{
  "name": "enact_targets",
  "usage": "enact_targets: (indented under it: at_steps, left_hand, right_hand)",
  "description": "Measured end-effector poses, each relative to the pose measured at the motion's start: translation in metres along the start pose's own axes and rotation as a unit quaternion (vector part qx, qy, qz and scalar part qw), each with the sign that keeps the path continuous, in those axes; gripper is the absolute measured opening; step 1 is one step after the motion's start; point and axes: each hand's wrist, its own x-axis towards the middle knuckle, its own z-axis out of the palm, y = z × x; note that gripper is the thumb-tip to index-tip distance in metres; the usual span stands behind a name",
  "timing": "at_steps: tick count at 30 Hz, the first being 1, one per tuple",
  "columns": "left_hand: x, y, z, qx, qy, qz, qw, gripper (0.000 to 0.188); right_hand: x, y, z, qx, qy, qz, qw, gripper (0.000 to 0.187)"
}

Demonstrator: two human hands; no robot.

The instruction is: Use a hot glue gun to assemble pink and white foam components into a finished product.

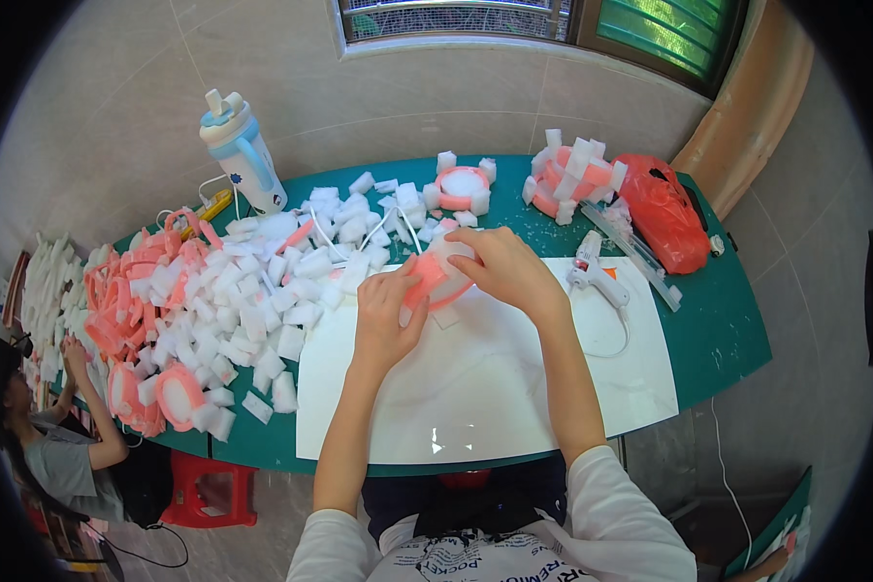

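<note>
**White short sleeves [630, 514] lead to two bare hands meeting on one coral-pink piece**

Both forearms cross a glossy white rectangular sheet [495, 388] laid on the green tabletop [723, 325]. At the sheet's far edge, the coral-pink, rounded piece with a pale part [423, 278] sits between the hands. The step in hand looks like fitting or pressing white foam onto it, judging by a similar coral-pink ring with white foam blocks round its edge [463, 182] at the far side.

The left hand [388, 308] is partly closed, fingers curled over the piece's left side, thumb toward the near side. The right hand [500, 267] is half curled, fingertips and thumb against the pale part on the far right; whether it pinches or only presses, I cannot tell.

The next move seems to call for a steady left hold and an even press from the right. White loose foam blocks [252, 315] lie heaped to the left, just beside the sheet; to the right, a white glue gun with a cord [606, 286] rests on the sheet, apart from both hands.
</note>
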Motion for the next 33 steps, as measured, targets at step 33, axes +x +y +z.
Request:
enact_targets:
  at_steps: [33]
  left_hand:
    - [-0.0001,-0.0004,0.0009,-0.006,0.003,-0.002,1.0,0.027]
  right_hand:
    - [0.0014,0.0012,0.0019,-0.002,0.013,-0.003,1.0,0.021]
